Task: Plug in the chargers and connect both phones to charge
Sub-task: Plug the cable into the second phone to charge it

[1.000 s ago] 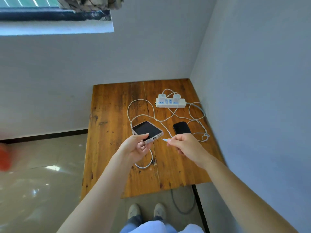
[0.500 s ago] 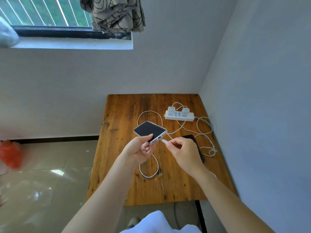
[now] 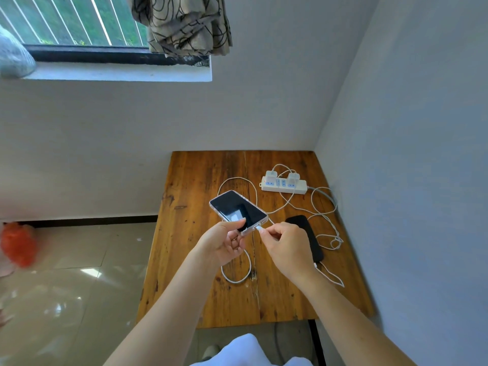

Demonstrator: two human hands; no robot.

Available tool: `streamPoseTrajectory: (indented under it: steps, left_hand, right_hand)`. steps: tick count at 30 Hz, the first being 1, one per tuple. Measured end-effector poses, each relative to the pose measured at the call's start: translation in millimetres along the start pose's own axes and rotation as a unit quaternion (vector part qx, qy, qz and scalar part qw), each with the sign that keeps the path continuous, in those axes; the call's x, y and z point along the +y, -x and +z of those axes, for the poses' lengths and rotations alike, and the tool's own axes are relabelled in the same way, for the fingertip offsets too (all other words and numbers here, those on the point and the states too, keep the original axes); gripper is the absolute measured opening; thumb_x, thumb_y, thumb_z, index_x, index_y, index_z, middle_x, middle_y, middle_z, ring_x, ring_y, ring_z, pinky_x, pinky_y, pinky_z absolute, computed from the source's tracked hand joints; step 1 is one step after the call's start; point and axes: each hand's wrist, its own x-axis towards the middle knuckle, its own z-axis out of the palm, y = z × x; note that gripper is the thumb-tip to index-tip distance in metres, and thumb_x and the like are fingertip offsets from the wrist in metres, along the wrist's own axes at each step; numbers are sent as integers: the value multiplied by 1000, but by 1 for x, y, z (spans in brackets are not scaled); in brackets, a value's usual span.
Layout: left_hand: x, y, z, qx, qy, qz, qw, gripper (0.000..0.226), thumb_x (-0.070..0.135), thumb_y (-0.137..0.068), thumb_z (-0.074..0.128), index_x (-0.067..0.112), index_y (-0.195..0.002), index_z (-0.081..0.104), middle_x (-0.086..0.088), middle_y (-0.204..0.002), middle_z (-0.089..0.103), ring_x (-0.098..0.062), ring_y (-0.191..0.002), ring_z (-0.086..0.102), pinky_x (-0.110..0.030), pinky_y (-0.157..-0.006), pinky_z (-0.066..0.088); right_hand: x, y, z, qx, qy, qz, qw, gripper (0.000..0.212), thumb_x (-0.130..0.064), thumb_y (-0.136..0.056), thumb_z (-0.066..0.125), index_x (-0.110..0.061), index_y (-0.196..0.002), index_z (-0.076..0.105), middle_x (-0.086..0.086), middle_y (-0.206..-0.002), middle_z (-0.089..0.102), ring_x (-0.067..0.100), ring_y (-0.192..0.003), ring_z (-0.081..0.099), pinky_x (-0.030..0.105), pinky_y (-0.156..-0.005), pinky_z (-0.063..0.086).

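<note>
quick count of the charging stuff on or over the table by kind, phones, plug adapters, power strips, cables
Phones: 2, the clear-cased phone held in the left hand and the black phone lying on the wooden table.
White plug adapters: 2, both in the strip.
White power strips: 1.
White charging cables: 2, one end held by the right hand.
Total: 7

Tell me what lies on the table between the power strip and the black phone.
In the head view, only loops of white cable cross the wood between the power strip and the black phone; nothing else lies there.
</note>
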Motion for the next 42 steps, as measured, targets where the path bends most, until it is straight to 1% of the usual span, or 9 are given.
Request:
streamPoseTrajectory:
  steps: [3, 13, 17, 20, 22, 24, 28, 34, 42]
  left_hand:
    - [-1, -4, 2, 4, -23, -2, 1000, 38, 8, -80, 71, 4, -115, 56, -11, -67, 68, -13, -47, 57, -21, -51, 49]
    - [3, -12, 5, 1, -6, -14, 1000, 25, 5, -81, 69, 5, -103, 58, -15, -82, 67, -14, -56, 50, -19, -45, 44]
    - [10, -15, 0, -9, -41, 4, 999, 31, 9, -80, 72, 5, -106, 58, -14, -81, 65, -14, -56, 51, -18, -47, 46]
    - [5, -19, -11, -39, -63, 35, 997, 27, 11, -78, 75, 10, -100, 61, -13, -86, 68, -14, -62, 56, -20, -51, 49]
    - [1, -20, -18, -49, -75, 52, 995, 22, 13, -78, 75, 10, -97, 63, -8, -79, 71, -12, -60, 60, -20, -53, 50]
    - [-2, -21, -23, -54, -71, 62, 994, 22, 15, -77, 76, 13, -95, 65, -6, -75, 74, -10, -60, 63, -21, -57, 52]
    - [-2, -20, -32, -95, -75, 71, 990, 42, 23, -73, 77, 11, -112, 67, -12, -101, 74, -15, -78, 67, -23, -64, 54]
    - [-8, -20, -36, -107, -80, 78, 988, 34, 25, -87, 66, 13, -118, 63, -16, -109, 70, -19, -86, 66, -25, -68, 54]
    - [-9, -18, -37, -117, -97, 76, 985, 31, 22, -90, 62, 13, -119, 63, -13, -107, 72, -16, -84, 68, -25, -67, 53]
  right_hand:
    - [1, 1, 3, 5, 13, 1, 1000, 19, -31, -88, 61, -20, -77, 72, -21, -58, 54, 2, -55, 58, 7, -46, 40]
    - [0, -10, 8, 21, 0, 34, 999, 19, -27, -88, 62, -21, -72, 70, -14, -57, 58, 5, -55, 59, 12, -47, 43]
    - [1, -17, 7, -18, -67, 79, 994, 24, -29, -86, 62, -25, -62, 66, -9, -55, 62, 4, -62, 61, 13, -49, 42]
    - [8, -15, 7, -82, -119, 107, 984, 17, -30, -85, 64, -25, -71, 72, -7, -62, 67, 10, -68, 63, 20, -60, 50]
    - [12, -11, 11, -107, -124, 111, 980, 12, -28, -85, 66, -21, -86, 75, -13, -70, 67, 7, -74, 64, 18, -64, 48]
    - [15, -7, 15, -111, -124, 111, 980, 17, -27, -85, 67, -17, -96, 74, -17, -75, 67, 5, -78, 64, 14, -64, 46]
    - [17, 0, 19, -104, -127, 110, 980, 18, -25, -85, 67, -17, -100, 73, -25, -74, 64, -3, -75, 63, 6, -59, 44]
    - [21, 4, 22, -91, -124, 111, 982, 21, -23, -85, 68, -14, -104, 72, -17, -81, 65, -4, -76, 60, 6, -60, 43]
    - [25, 9, 24, -84, -118, 122, 982, 24, -23, -85, 68, -13, -106, 71, -17, -83, 63, -8, -73, 58, 1, -54, 42]
